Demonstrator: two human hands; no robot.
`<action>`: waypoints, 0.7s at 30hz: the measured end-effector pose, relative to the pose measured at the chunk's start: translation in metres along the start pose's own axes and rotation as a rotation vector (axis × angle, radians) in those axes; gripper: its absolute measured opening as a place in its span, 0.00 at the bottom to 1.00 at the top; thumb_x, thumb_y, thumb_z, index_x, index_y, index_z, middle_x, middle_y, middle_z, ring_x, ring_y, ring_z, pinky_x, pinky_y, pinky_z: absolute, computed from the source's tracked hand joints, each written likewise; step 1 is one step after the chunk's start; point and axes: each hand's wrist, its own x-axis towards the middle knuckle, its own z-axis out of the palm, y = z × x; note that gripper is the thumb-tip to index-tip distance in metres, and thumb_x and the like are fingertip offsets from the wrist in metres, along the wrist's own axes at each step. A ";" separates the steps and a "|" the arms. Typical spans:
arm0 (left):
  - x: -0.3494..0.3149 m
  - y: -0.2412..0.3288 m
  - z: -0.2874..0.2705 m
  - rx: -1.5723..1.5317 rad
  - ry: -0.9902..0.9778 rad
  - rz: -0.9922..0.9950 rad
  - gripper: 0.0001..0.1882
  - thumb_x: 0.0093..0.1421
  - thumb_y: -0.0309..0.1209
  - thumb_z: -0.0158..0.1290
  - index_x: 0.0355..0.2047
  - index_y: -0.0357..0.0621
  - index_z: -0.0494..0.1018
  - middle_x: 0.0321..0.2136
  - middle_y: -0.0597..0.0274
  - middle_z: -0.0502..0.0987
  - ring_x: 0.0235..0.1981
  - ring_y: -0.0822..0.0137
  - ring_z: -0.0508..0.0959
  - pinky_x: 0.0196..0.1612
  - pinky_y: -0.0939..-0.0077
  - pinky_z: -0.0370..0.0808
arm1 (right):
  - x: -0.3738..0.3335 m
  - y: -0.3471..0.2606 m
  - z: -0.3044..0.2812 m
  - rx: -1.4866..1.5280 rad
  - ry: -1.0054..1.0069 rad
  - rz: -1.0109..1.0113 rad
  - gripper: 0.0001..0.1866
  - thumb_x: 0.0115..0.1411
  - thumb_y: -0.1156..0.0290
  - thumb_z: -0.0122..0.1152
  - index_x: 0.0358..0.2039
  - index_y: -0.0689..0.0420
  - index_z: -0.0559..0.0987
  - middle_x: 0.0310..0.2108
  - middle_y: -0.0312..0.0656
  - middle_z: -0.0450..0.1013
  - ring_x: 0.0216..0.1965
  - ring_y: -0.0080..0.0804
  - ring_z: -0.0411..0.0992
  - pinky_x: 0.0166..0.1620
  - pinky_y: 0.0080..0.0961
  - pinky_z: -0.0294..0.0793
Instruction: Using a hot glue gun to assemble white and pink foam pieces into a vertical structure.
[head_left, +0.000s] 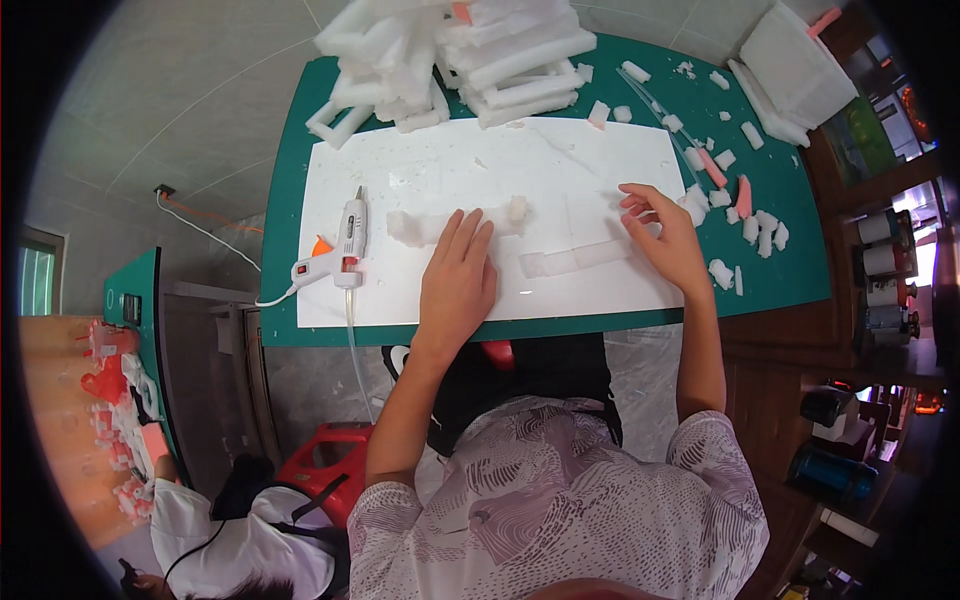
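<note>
My left hand (460, 268) lies with fingers stretched out over a white foam piece (408, 229) with raised ends, touching its near side and covering part of its middle. My right hand (664, 240) is open, thumb and fingers apart and slightly bent, with nothing visible in it. Beside its thumb lies the right end of a thin, translucent white foam strip (575, 260). Both foam pieces are on a white board (400, 300). Left of them, a white hot glue gun (352, 235) with an orange trigger lies on the board, its nozzle pointing away from me.
Stacked white foam frames (520, 60) stand at the far edge of the green table (790, 270). Foam scraps and pink pieces (712, 168) are scattered at right, near a large white foam block (797, 70). A cord and a glue stick trail from the gun. Another person (240, 540) sits at lower left.
</note>
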 end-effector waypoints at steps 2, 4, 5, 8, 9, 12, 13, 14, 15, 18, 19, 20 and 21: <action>0.001 0.002 -0.003 -0.005 0.048 0.022 0.19 0.57 0.18 0.53 0.50 0.32 0.73 0.54 0.46 0.73 0.60 0.47 0.71 0.59 0.57 0.71 | 0.000 0.003 -0.003 -0.049 0.008 -0.009 0.18 0.59 0.74 0.62 0.51 0.58 0.77 0.40 0.43 0.78 0.41 0.34 0.75 0.46 0.27 0.74; -0.001 0.005 -0.008 -0.007 0.098 0.039 0.16 0.58 0.18 0.53 0.48 0.31 0.74 0.52 0.46 0.75 0.57 0.47 0.73 0.58 0.57 0.73 | 0.000 0.004 -0.001 -0.048 0.000 -0.023 0.18 0.59 0.73 0.62 0.51 0.59 0.77 0.40 0.43 0.78 0.40 0.34 0.75 0.46 0.27 0.74; -0.005 0.006 -0.014 -0.072 0.130 0.011 0.13 0.58 0.18 0.52 0.45 0.32 0.74 0.48 0.46 0.77 0.52 0.48 0.76 0.53 0.58 0.75 | -0.001 0.005 0.000 -0.050 -0.009 -0.035 0.18 0.59 0.73 0.62 0.51 0.59 0.77 0.40 0.44 0.78 0.40 0.34 0.75 0.45 0.27 0.74; -0.017 0.011 -0.046 -0.158 0.220 -0.063 0.08 0.60 0.18 0.52 0.40 0.32 0.75 0.39 0.48 0.79 0.42 0.50 0.79 0.45 0.62 0.77 | 0.000 0.005 0.004 -0.042 -0.033 -0.057 0.17 0.59 0.74 0.62 0.50 0.60 0.78 0.40 0.45 0.78 0.39 0.35 0.74 0.45 0.27 0.74; -0.022 0.009 -0.055 -0.188 0.275 -0.104 0.06 0.61 0.19 0.52 0.38 0.33 0.75 0.34 0.50 0.79 0.36 0.51 0.80 0.40 0.64 0.76 | 0.000 0.005 0.004 -0.038 -0.035 -0.060 0.17 0.59 0.74 0.62 0.50 0.60 0.78 0.40 0.45 0.78 0.39 0.35 0.74 0.45 0.27 0.74; -0.044 -0.010 -0.085 -0.227 0.323 -0.271 0.03 0.62 0.20 0.52 0.35 0.34 0.75 0.29 0.53 0.78 0.31 0.54 0.78 0.37 0.69 0.74 | 0.006 0.001 0.003 -0.025 -0.067 -0.080 0.17 0.59 0.74 0.61 0.49 0.60 0.78 0.41 0.45 0.78 0.40 0.36 0.74 0.45 0.27 0.74; -0.051 -0.021 -0.093 -0.209 0.331 -0.280 0.03 0.62 0.20 0.52 0.35 0.34 0.75 0.29 0.53 0.78 0.31 0.54 0.78 0.37 0.69 0.74 | 0.009 0.003 0.004 -0.053 -0.071 -0.109 0.18 0.59 0.76 0.61 0.51 0.60 0.78 0.41 0.44 0.78 0.40 0.33 0.74 0.45 0.26 0.74; -0.059 -0.032 -0.098 -0.179 0.328 -0.330 0.04 0.62 0.21 0.52 0.36 0.35 0.75 0.30 0.53 0.77 0.33 0.55 0.78 0.39 0.69 0.74 | 0.012 0.004 0.004 -0.082 -0.073 -0.135 0.19 0.58 0.78 0.61 0.52 0.59 0.78 0.42 0.43 0.78 0.40 0.30 0.75 0.44 0.24 0.74; -0.065 -0.042 -0.103 -0.150 0.324 -0.380 0.04 0.62 0.22 0.52 0.37 0.35 0.75 0.31 0.54 0.77 0.34 0.56 0.77 0.42 0.69 0.73 | 0.014 0.004 0.007 -0.081 -0.084 -0.134 0.19 0.58 0.78 0.61 0.52 0.60 0.78 0.43 0.43 0.78 0.40 0.31 0.74 0.45 0.25 0.74; -0.072 -0.065 -0.110 0.074 0.372 -0.318 0.07 0.62 0.22 0.52 0.40 0.36 0.74 0.36 0.53 0.77 0.41 0.54 0.76 0.49 0.66 0.71 | 0.021 -0.005 0.010 -0.081 -0.130 -0.137 0.19 0.58 0.77 0.61 0.52 0.59 0.77 0.43 0.43 0.78 0.41 0.32 0.74 0.47 0.26 0.74; -0.073 -0.068 -0.116 0.046 0.307 -0.362 0.11 0.62 0.22 0.52 0.45 0.37 0.73 0.44 0.50 0.75 0.49 0.52 0.74 0.55 0.63 0.68 | 0.023 -0.007 0.012 -0.079 -0.132 -0.139 0.19 0.58 0.77 0.61 0.52 0.59 0.77 0.43 0.43 0.78 0.41 0.32 0.74 0.47 0.26 0.74; -0.073 -0.072 -0.118 0.047 0.308 -0.363 0.11 0.62 0.22 0.52 0.45 0.37 0.73 0.44 0.50 0.75 0.49 0.52 0.74 0.55 0.63 0.68 | 0.025 -0.008 0.013 -0.094 -0.152 -0.152 0.19 0.59 0.77 0.60 0.52 0.59 0.77 0.43 0.43 0.77 0.42 0.33 0.74 0.47 0.26 0.73; -0.072 -0.076 -0.119 0.079 0.275 -0.343 0.14 0.61 0.21 0.52 0.47 0.37 0.72 0.47 0.49 0.75 0.51 0.50 0.73 0.57 0.62 0.67 | 0.027 -0.010 0.014 -0.110 -0.171 -0.165 0.20 0.59 0.77 0.60 0.53 0.59 0.77 0.43 0.43 0.77 0.42 0.34 0.74 0.48 0.27 0.73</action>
